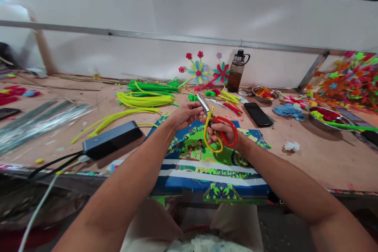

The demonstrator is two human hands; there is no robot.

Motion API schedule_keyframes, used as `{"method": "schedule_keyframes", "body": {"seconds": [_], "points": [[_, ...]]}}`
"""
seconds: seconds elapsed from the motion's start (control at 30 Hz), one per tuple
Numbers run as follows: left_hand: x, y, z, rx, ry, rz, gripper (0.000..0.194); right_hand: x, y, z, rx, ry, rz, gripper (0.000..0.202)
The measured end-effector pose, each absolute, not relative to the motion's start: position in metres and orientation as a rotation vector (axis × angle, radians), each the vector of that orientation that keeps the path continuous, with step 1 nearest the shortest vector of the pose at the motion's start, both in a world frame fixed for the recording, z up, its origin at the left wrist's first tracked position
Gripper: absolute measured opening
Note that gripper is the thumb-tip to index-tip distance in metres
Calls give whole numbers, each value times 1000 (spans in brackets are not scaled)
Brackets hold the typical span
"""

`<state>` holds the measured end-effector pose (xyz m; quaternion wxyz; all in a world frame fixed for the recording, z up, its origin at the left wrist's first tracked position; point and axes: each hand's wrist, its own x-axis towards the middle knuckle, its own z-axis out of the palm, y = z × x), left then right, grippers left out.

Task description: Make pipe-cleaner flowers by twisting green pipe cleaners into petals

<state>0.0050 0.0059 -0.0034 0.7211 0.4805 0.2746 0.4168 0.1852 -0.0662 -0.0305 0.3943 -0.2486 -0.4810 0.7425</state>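
Observation:
My right hand [221, 130] grips a pair of scissors [203, 104] with the blades pointing up and to the left. One handle is a red loop [235, 134]. A yellow loop [217, 151] hangs beside it; I cannot tell whether it is the other handle or a bent chenille stem. Close to the blades, my left hand [187, 115] has its fingertips pinched together, and what lies between them is too small to make out. Both hands are above a blue and green printed mat [189, 167] with two white stripes.
Behind are yellow chenille stems [144, 100], green stems [153, 86], chenille flowers [197, 73] and a bottle [235, 73]. A phone [258, 114], a blue cloth [289, 112] and metal bowls [330, 117] lie right. Left are a black power bank [112, 140] and silvery strips [44, 126].

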Motion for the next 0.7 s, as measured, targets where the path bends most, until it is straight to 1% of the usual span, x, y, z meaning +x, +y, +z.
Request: {"method": "schedule_keyframes", "body": {"seconds": [0.17,0.3,0.43,0.53,0.7], "points": [[-2,12,-3,1152,645,901,25,187,-67,-30,-591,-1179,1939,32],[-5,16,-6,1202,708,931,24,187,-68,-24,-563,-1142,1973,36],[-9,26,-17,1338,975,994,18,188,-67,-18,-624,-1100,1944,32],[-10,31,-26,1602,1238,922,11,187,-65,-20,-732,-1094,1870,29],[-8,28,-28,1998,1216,747,9,186,-62,-25,-823,-1101,1725,21]]}}
